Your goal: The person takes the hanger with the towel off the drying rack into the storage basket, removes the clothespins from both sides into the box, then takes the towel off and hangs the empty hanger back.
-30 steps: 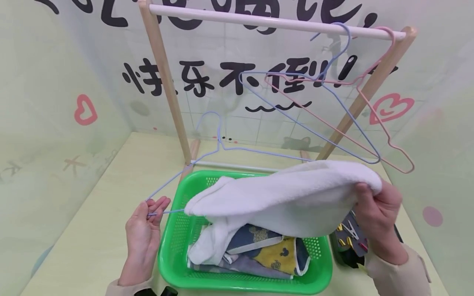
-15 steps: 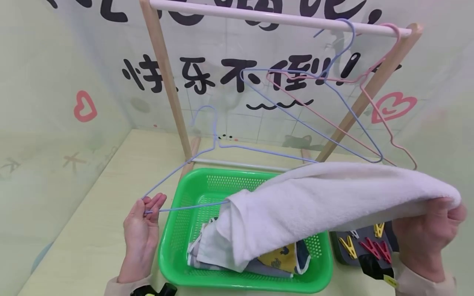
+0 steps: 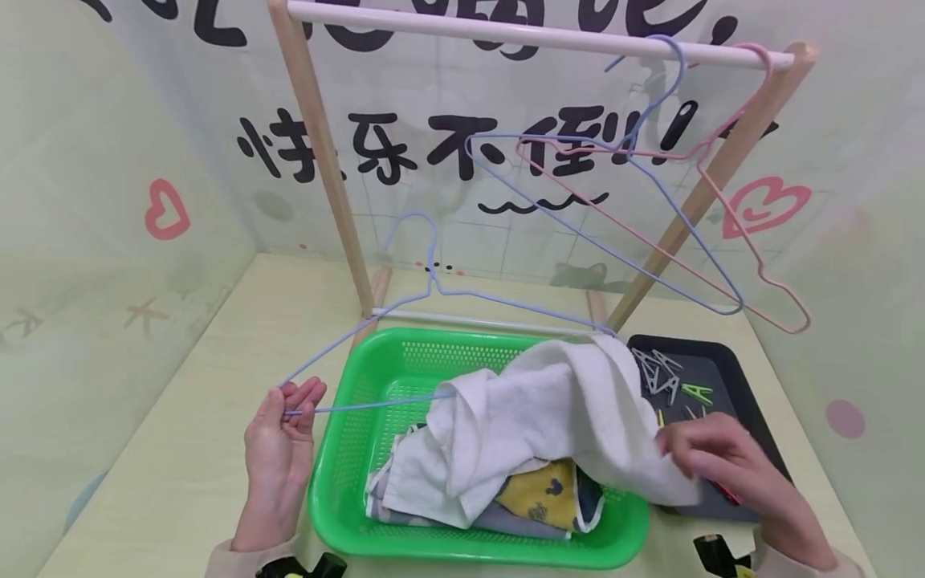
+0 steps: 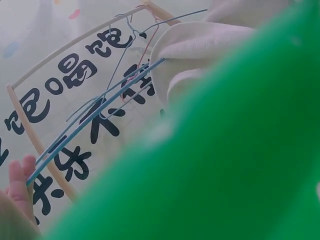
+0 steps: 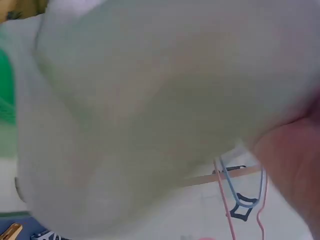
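Observation:
My left hand point(image 3: 278, 449) pinches the left corner of a blue wire hanger point(image 3: 432, 277), its hook pointing up and away. A white towel point(image 3: 520, 417) is draped over the hanger's lower bar and covers the bar's right part. My right hand point(image 3: 737, 461) has bent fingers at the towel's right edge, pinching it, while a loose end dangles blurred beneath. In the right wrist view the towel point(image 5: 125, 110) fills most of the picture. Below it a green basket point(image 3: 334, 482) holds folded cloths, among them a yellow-and-navy patterned one point(image 3: 542, 490).
Behind the basket stands a rack with a white rail point(image 3: 506, 32) and wooden legs. A blue hanger point(image 3: 564, 217) and a pink hanger point(image 3: 759, 249) hang at its right end. At the right, a dark tray point(image 3: 730, 369) bears several clothes pegs point(image 3: 658, 369).
My right hand first pulled the towel's end far right, then came back left, and that end dropped toward the basket's right rim. My left hand keeps its hold on the hanger.

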`<state>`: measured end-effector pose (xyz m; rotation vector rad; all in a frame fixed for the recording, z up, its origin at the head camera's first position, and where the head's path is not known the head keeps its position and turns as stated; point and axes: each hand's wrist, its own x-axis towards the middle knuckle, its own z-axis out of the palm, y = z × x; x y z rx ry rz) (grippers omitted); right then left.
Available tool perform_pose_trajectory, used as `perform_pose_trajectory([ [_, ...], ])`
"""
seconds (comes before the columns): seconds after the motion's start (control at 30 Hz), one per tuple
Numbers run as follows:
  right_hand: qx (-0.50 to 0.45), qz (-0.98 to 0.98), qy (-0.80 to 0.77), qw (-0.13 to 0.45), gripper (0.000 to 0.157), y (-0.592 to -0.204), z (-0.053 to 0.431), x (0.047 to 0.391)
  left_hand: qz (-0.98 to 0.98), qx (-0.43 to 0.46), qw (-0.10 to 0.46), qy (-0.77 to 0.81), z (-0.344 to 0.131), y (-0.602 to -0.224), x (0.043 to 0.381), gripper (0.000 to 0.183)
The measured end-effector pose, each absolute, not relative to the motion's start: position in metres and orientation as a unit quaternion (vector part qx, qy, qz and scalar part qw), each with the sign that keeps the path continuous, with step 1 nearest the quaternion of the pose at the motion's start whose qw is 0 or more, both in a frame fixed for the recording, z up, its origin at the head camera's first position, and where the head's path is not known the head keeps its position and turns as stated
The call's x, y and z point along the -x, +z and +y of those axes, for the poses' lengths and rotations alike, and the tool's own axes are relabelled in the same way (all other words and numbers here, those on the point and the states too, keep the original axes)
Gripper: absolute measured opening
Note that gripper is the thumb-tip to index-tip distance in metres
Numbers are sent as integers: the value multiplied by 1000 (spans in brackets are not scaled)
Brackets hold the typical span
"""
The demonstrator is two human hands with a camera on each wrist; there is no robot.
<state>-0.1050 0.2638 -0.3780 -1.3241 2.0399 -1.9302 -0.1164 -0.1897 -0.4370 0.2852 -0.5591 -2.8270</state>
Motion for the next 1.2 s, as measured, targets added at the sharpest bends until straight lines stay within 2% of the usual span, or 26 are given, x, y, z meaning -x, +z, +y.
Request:
perform_pose_trajectory([
  [0.07, 323, 783, -532, 18, 27, -381, 261, 108, -192, -90, 121, -970, -190, -438, 116, 30],
  [0.17, 161, 894, -418, 11, 13, -379, 251, 115, -192, -72, 114, -972, -190, -440, 116, 30],
  [0.23, 92, 923, -374, -10, 20, -376, 243, 121, -193, -56, 108, -974, -190, -441, 116, 31],
  [0.33, 70, 936, -345, -21, 27, -369, 234, 128, -199, -33, 101, -974, -189, -443, 116, 31],
  [0.43, 96, 937, -334, -48, 26, -365, 227, 134, -212, -33, 104, -971, -187, -445, 116, 30],
  [0.5, 131, 931, -329, -89, 22, -365, 223, 136, -224, -49, 108, -967, -185, -445, 117, 28],
  [0.6, 206, 909, -323, -166, 23, -367, 217, 138, -236, -90, 117, -960, -182, -443, 118, 26],
  [0.73, 315, 864, -328, -215, 19, -371, 211, 138, -238, -135, 125, -954, -179, -441, 119, 27],
  [0.93, 418, 825, -330, -190, 30, -370, 205, 131, -219, -159, 131, -954, -178, -439, 119, 28],
  [1.2, 496, 804, -294, -146, 26, -372, 202, 117, -200, -171, 135, -955, -180, -439, 120, 29],
])
